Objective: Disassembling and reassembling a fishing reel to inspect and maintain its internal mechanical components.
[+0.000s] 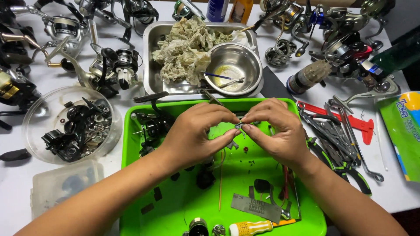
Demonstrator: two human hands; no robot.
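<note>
Head view: left hand and right hand fingers pinched shut on small metal part mid-frame; best kept low over green tray.

White table bears green tray, reels, tools.

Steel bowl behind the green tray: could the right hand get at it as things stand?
Probably yes. The steel bowl sits open-topped just beyond the right hand, nothing between, but both hands' fingers pinch a small metal part.
</note>
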